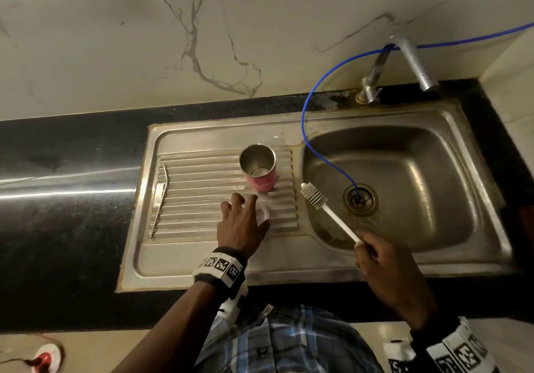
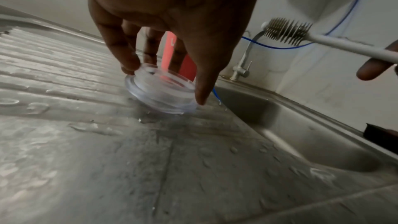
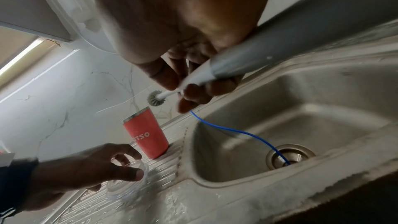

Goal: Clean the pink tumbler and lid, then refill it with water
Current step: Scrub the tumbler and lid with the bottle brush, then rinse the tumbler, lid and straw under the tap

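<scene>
The pink tumbler (image 1: 259, 171) (image 3: 146, 135) stands upright and open on the ribbed steel drainboard (image 1: 199, 187). Just in front of it my left hand (image 1: 242, 222) (image 2: 163, 77) pinches the clear lid (image 2: 161, 91) (image 3: 127, 181) between fingers and thumb; the lid is tilted, one edge on the wet drainboard. My right hand (image 1: 375, 254) (image 3: 189, 88) grips the white handle of a bottle brush (image 1: 315, 196) (image 2: 288, 31), held in the air above the left part of the sink basin, bristles pointing toward the tumbler.
The sink basin (image 1: 433, 170) lies to the right, with a blue hose (image 1: 312, 106) running into its drain (image 1: 360, 199). A tap (image 1: 416, 63) stands behind it. A bent metal straw (image 1: 160, 199) lies at the drainboard's left. Black countertop (image 1: 57, 170) surrounds the sink.
</scene>
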{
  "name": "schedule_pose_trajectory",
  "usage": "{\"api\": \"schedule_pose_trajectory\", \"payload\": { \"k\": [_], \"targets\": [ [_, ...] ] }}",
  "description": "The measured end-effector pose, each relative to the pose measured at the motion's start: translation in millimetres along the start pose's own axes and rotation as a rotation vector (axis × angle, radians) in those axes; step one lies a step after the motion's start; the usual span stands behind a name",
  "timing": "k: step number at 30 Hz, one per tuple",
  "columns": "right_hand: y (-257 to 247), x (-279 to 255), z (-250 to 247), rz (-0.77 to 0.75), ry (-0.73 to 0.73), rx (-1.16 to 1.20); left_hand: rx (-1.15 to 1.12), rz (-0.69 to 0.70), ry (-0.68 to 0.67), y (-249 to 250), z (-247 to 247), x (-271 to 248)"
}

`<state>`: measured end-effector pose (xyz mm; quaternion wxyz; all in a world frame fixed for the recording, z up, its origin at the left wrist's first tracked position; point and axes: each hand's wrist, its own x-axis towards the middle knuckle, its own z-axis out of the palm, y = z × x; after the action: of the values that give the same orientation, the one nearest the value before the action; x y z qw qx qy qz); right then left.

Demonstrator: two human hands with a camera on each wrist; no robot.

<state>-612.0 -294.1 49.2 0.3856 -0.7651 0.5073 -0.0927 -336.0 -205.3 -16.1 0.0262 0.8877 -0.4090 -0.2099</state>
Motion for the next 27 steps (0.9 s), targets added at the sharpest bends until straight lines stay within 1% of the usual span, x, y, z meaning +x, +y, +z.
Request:
{"api": "schedule_pose_trajectory", "payload": {
  "k": [2,3,4,5,6,7,8,10,12,14,18,22,27],
  "targets": [
    [6,5,-5,0.037,0.011,-0.047,0.092,-0.048,0.009,9,-4,-6],
    [11,9,-10,0.065,0.023,-0.072,0.131,-0.029,0.033,15,-5,-11],
    [17,15,-16,0.103,0.028,-0.1,0.154,0.038,0.063,22,-5,-16],
    [23,22,-24,0.149,0.023,-0.139,0.16,0.145,0.082,29,-3,-20],
    [30,30,-32,0.192,0.014,-0.18,0.16,0.265,0.062,36,-1,-23],
    [36,39,-41,0.223,0.008,-0.215,0.169,0.355,-0.01,43,3,-22],
    [42,48,-50,0.24,0.009,-0.231,0.183,0.388,-0.098,50,6,-19],
    [53,66,-71,0.273,0.042,-0.258,0.232,0.343,-0.243,61,10,-7],
    [65,83,-93,0.327,0.111,-0.28,0.325,0.298,-0.306,73,13,6],
    [77,97,-116,0.359,0.175,-0.307,0.437,0.294,-0.334,85,13,14],
    [99,127,-157,0.441,0.219,-0.311,0.582,0.29,-0.341,97,18,17],
    [123,178,-188,0.444,0.249,-0.328,0.585,0.268,-0.295,97,29,20],
    [143,242,-211,0.481,0.335,-0.278,0.546,0.256,-0.308,98,30,21]
  ]
}}
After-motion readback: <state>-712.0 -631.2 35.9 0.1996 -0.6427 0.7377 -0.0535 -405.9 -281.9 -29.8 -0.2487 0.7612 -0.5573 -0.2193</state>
